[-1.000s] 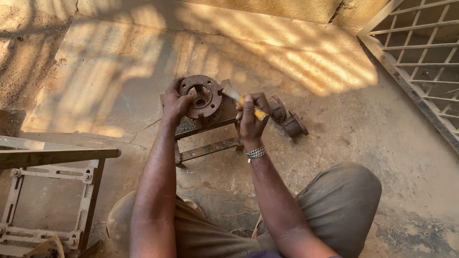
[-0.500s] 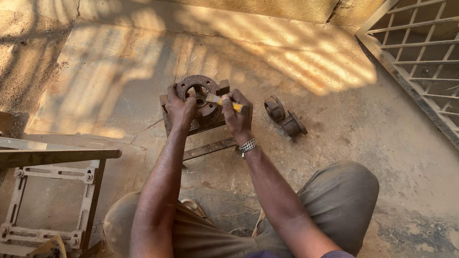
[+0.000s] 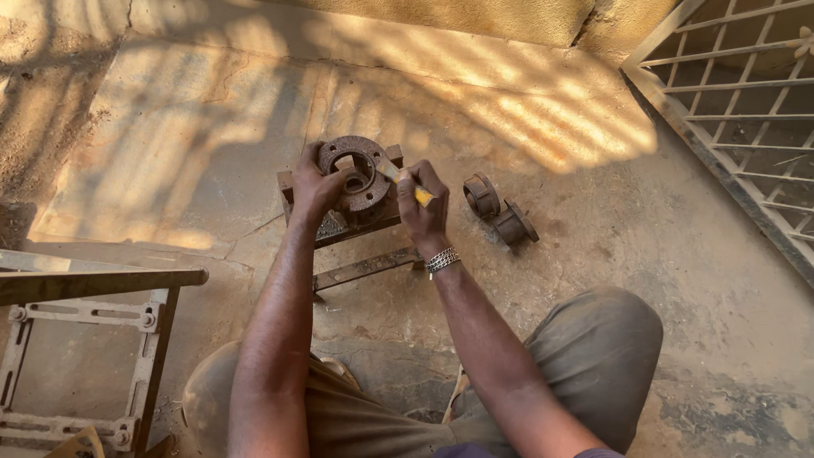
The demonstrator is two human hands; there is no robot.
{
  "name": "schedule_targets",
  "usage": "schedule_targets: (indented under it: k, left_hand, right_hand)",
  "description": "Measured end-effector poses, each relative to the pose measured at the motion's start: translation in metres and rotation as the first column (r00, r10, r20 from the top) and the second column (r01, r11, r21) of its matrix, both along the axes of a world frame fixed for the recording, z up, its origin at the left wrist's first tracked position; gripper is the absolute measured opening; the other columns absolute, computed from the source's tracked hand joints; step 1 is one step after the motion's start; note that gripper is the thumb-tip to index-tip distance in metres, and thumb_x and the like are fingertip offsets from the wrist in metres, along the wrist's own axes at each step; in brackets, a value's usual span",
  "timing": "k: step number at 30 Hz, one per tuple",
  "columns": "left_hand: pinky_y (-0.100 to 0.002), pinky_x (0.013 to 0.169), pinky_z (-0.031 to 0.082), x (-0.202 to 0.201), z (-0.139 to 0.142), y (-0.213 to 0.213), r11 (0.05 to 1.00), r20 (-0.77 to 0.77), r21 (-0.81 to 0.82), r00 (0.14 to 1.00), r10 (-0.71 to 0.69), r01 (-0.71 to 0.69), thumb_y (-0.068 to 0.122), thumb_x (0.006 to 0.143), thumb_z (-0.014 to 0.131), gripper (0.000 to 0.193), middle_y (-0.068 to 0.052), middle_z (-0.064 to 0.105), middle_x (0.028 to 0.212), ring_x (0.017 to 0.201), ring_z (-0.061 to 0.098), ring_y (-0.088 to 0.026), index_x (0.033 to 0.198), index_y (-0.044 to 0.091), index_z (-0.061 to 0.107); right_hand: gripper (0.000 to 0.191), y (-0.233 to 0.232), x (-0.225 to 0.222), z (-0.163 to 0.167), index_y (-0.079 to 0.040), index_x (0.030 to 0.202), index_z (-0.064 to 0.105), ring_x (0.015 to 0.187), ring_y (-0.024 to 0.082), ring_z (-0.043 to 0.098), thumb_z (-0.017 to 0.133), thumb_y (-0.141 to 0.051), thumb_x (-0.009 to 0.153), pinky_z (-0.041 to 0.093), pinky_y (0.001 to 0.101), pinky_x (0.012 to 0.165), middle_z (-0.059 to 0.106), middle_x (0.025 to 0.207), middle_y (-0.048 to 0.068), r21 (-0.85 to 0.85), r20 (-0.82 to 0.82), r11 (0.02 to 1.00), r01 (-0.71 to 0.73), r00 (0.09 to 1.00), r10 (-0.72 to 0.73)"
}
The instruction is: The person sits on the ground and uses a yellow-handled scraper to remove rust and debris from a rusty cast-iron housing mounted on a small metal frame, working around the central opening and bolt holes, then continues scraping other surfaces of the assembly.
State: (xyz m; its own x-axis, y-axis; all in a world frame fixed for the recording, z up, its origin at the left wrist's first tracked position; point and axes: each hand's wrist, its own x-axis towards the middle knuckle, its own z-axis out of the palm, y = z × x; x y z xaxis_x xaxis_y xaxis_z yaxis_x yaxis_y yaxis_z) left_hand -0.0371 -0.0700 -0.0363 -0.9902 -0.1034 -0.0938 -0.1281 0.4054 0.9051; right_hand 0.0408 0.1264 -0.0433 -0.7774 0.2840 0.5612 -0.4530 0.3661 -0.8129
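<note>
On a dusty, sunlit concrete floor (image 3: 593,254) beside a white metal grille (image 3: 746,110), we see the round rusty iron flange with bolt holes (image 3: 356,170) propped on a small rusted metal stand (image 3: 339,233), raised for easier reach. The left hand (image 3: 318,187) clamps its rim to steady it; the right hand (image 3: 424,208) grips a yellow-handled tool (image 3: 405,185) aimed at its centre. Two rusty cylindrical parts (image 3: 500,212) lie just beside it; we see no container.

A rusty round metal flange (image 3: 356,170) on a low metal stand (image 3: 360,227) is gripped by the left hand (image 3: 318,187); a yellow-handled tool (image 3: 405,182) is held against it in the right hand (image 3: 424,208).
</note>
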Motion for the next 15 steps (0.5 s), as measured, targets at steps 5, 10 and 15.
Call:
schedule_targets:
  k: [5, 10, 15]
  left_hand:
    - [-0.039, 0.082, 0.065, 0.001, 0.001, -0.001, 0.999, 0.089, 0.046, 0.996, 0.018, -0.022, 0.011, 0.073, 0.090, 0.083, -0.021, 0.064, 0.129, 0.096, 0.072, -0.025, 0.144, 0.003, 0.047]
    - [-0.040, 0.074, 0.069, 0.002, 0.007, -0.003, 0.995, 0.135, 0.094, 0.991, 0.019, -0.032, 0.004, 0.073, 0.077, 0.079, -0.020, 0.067, 0.128, 0.091, 0.076, -0.025, 0.146, 0.004, 0.047]
    - [-0.038, 0.073, 0.066, 0.001, 0.004, -0.002, 0.999, 0.160, 0.006, 0.986, 0.043, -0.044, 0.010, 0.072, 0.089, 0.082, -0.018, 0.062, 0.129, 0.093, 0.071, -0.023, 0.142, 0.005, 0.046]
  right_hand:
    - [0.032, 0.006, -0.013, -0.010, -0.011, 0.086, 0.058, 0.057, 0.008, 0.062, 0.057, -0.035, 0.107, 0.055, 0.0229, 0.047, 0.060, 0.072, 0.001, -0.219, -0.080, 0.976, 0.009, 0.996, -0.027]
    - [0.037, 0.010, -0.013, -0.011, -0.013, 0.083, 0.058, 0.053, 0.007, 0.061, 0.055, -0.041, 0.107, 0.048, 0.0210, 0.045, 0.061, 0.065, -0.001, -0.057, 0.148, 0.988, -0.140, 0.978, 0.147]
    - [0.036, 0.004, -0.015, -0.009, -0.012, 0.086, 0.056, 0.055, 0.008, 0.055, 0.055, -0.040, 0.108, 0.048, 0.0221, 0.047, 0.059, 0.071, 0.000, -0.129, -0.055, 0.991, -0.039, 0.998, 0.032]
